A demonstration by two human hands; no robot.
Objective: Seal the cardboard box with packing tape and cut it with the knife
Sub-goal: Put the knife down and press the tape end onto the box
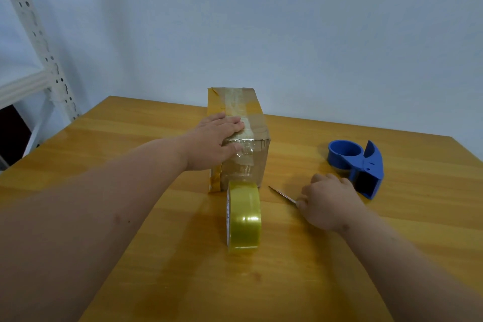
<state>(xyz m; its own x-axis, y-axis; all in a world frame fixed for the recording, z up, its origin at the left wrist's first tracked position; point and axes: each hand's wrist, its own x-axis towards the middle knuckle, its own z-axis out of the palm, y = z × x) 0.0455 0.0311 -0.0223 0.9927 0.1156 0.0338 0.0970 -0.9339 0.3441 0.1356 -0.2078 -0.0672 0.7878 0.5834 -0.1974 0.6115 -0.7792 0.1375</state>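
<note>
- centrally on the wooden table (pixel 130 165) stands the cardboard box (pixel 257 162), its top and near end covered with tape
- left hand (pixel 213 142) lies flat, fingers spread, on the box's near top edge
- right hand (pixel 328 202) is curled around the knife (pixel 282 194), blade pointing at the box
- tape roll (pixel 244 217) stands on edge just before the box
- blue dispenser (pixel 356 165) sits to the right

A plain packing or storage room is suggested: a bare pale wall (pixel 287 34), a white slotted metal shelving rack (pixel 39 42) at the left, and a wooden table (pixel 156 256) on which a blue tape dispenser (pixel 358 165) is set
</note>
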